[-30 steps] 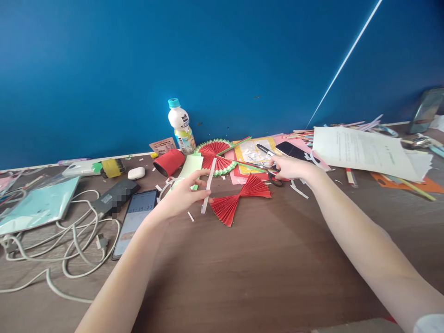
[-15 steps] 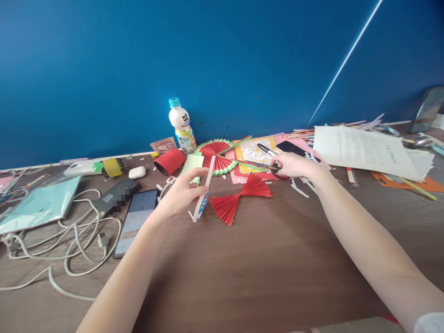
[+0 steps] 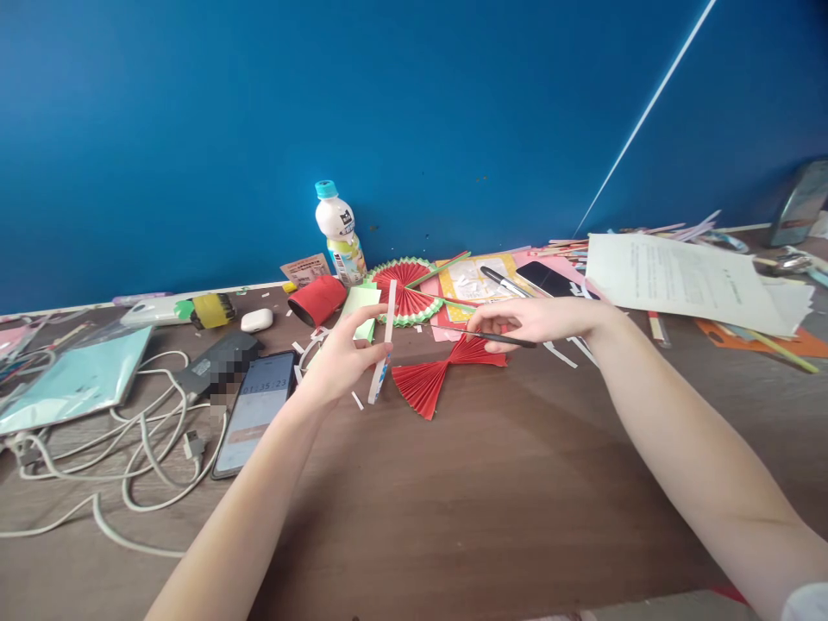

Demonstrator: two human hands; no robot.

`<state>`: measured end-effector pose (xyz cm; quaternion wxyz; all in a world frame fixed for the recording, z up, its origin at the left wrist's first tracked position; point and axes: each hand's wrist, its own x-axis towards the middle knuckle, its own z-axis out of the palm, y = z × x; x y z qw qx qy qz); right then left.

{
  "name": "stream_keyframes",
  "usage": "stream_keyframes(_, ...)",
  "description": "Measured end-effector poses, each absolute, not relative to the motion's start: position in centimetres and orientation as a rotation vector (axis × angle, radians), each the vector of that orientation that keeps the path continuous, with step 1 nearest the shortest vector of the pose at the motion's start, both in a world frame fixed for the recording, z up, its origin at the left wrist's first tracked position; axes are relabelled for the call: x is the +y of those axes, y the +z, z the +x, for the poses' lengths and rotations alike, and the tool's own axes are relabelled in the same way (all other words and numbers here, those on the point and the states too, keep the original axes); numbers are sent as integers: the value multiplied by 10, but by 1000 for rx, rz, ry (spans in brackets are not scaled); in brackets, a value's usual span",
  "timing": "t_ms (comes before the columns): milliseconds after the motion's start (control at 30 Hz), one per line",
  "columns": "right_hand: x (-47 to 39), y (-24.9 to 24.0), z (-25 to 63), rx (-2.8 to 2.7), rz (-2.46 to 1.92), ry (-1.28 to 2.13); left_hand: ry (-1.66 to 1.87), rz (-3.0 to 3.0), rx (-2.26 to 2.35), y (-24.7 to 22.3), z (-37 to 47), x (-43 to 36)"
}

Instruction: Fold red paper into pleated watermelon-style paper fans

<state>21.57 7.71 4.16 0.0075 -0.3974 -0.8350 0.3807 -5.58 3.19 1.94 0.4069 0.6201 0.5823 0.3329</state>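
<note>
Between its thumb and fingers, my left hand (image 3: 346,355) pinches a narrow white strip (image 3: 390,321), which hangs upright with a blue patterned part near its lower end. My right hand (image 3: 521,323) is closed on black-handled scissors (image 3: 511,340), seen nearly edge-on, their blades pointing left. Beneath the scissors, a red pleated paper bow (image 3: 423,385) lies on the table. Behind it, against the blue wall, is a round red pleated fan (image 3: 401,289) with a green and white edge. Light green paper (image 3: 363,302) lies behind my left hand.
A bottle (image 3: 340,233) and a red roll (image 3: 316,300) stand or lie at the back. Phone (image 3: 262,410), cables (image 3: 139,448) and a black box are on the left. Printed sheets (image 3: 679,280), a marker (image 3: 504,280) and paper scraps lie on the right.
My right hand has lifted the scissors and moved them left and nearer, over the red bow. The strip in my left hand has turned more upright.
</note>
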Motion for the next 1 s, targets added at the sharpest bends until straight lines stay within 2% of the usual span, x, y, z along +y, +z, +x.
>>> stream_keyframes(200,80,26,207,-2550,-1110,1399,834,1576,1435,20,-50,31)
stream_keyframes(433,75,23,191,-2649,-1030,1355,816,1610,1381,16,-46,30)
stream_keyframes(667,74,17,185,-2564,-996,1486,828,1640,1368,17,-43,26)
stream_keyframes(1000,73,17,182,-2530,-998,1491,853,1691,1355,12,-42,28)
